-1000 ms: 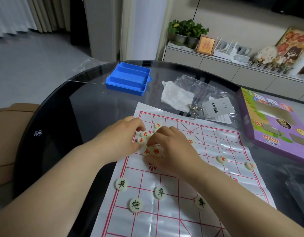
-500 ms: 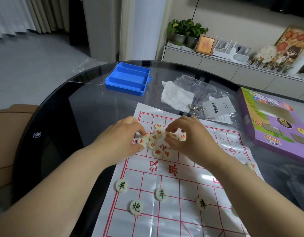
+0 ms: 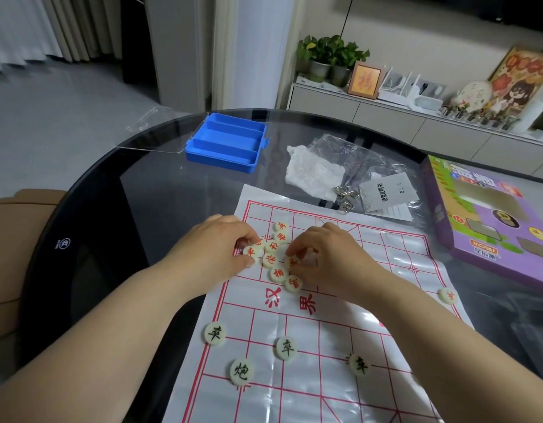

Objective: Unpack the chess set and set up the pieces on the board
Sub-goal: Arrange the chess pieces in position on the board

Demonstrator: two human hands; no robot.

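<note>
A white plastic board sheet (image 3: pixel 340 300) with a red grid lies on the dark glass table. Several round cream pieces with red characters (image 3: pixel 276 264) are clustered near its far left part. My left hand (image 3: pixel 215 248) pinches a red-marked piece (image 3: pixel 251 251) at the cluster's left edge. My right hand (image 3: pixel 328 257) pinches another red-marked piece (image 3: pixel 293 262) at its right side. Black-marked pieces (image 3: pixel 285 348) sit on the near rows, and one red piece (image 3: pixel 447 295) lies at the sheet's right edge.
An open blue plastic case (image 3: pixel 227 141) stands at the table's far side. Beside it lie crumpled white paper (image 3: pixel 313 175), a clear bag with a leaflet (image 3: pixel 386 193) and metal rings (image 3: pixel 345 193). A purple game box (image 3: pixel 493 215) sits at the right. The round table edge (image 3: pixel 90 190) curves on the left.
My right hand moved back and left along the cluster and now pinches a piece on its right side. My left hand stayed at the cluster's left edge.
</note>
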